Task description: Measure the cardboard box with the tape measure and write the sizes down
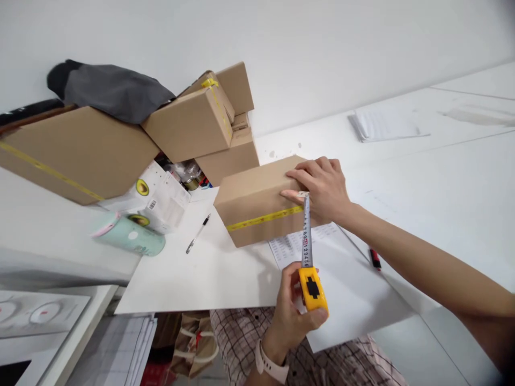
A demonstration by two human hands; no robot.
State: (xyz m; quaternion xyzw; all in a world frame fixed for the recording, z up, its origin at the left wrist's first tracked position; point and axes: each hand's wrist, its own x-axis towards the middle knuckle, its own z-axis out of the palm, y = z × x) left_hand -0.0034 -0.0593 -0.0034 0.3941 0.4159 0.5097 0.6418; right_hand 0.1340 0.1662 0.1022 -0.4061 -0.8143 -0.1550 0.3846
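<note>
My left hand [290, 306] grips a yellow tape measure [313, 289] near the table's front edge. Its white blade [306, 230] runs up to a small cardboard box [253, 201] sealed with yellow tape. My right hand [322, 187] rests on the right end of that box, thumb and fingers pressing the blade's tip against the box's top edge. The box sits on a white table [193, 273], partly over a printed sheet [287, 246].
A black pen [198, 233] lies left of the box and a red marker [375, 259] to its right. Stacked cardboard boxes [193, 123], a white carton [155, 198] and a mint bottle [129, 236] crowd the left. Papers [382, 126] lie at the far right.
</note>
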